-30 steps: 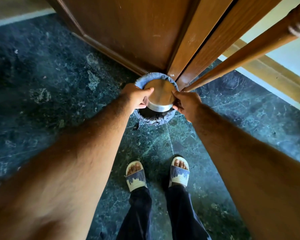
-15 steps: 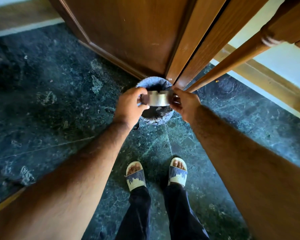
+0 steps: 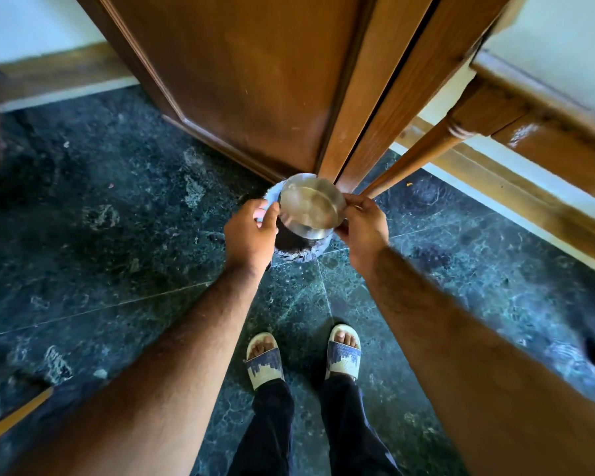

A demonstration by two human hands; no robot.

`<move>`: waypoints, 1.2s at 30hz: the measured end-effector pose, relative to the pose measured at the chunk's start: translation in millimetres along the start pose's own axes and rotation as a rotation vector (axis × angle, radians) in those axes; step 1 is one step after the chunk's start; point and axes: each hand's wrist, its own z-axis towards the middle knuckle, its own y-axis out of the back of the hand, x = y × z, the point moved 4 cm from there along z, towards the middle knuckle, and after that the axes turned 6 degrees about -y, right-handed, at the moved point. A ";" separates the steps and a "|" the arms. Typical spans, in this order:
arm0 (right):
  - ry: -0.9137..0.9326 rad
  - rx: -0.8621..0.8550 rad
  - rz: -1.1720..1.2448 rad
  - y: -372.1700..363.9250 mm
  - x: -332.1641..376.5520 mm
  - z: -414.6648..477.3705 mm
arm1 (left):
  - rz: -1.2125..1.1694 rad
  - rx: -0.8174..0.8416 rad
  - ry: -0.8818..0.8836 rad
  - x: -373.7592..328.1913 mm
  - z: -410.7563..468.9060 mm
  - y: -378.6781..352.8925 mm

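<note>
Shiny steel bowl (image 3: 311,207); glossy varnished wood door (image 3: 255,80); polished dark green marble floor (image 3: 100,235).

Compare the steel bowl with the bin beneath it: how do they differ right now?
The steel bowl is bare, shiny metal; the bin has a bluish bag lining and is dark inside. The steel bowl is held in the air between the left hand and right hand; the bin stands on the floor. The steel bowl looks empty; the bin's contents cannot be made out. Both are round and open upward.
</note>
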 end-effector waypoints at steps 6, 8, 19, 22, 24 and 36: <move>0.133 -0.022 0.009 9.1 33.1 -48.1 | -0.303 0.001 0.250 -62.6 -13.0 11.7; 0.152 -0.019 0.041 12.1 42.8 -64.8 | -0.254 0.017 0.221 -78.2 -15.9 18.0; 0.224 -0.050 0.003 58.6 124.7 -169.0 | -0.139 0.097 0.051 -185.3 -60.7 52.2; 0.255 -0.072 -0.026 77.1 148.7 -196.9 | -0.139 0.122 0.009 -220.1 -76.7 56.7; 0.268 -0.084 -0.017 88.3 165.3 -215.5 | -0.144 0.136 -0.016 -244.5 -85.6 59.6; 0.397 -0.150 0.000 164.0 240.3 -271.0 | -0.170 0.260 -0.084 -356.0 -119.7 32.6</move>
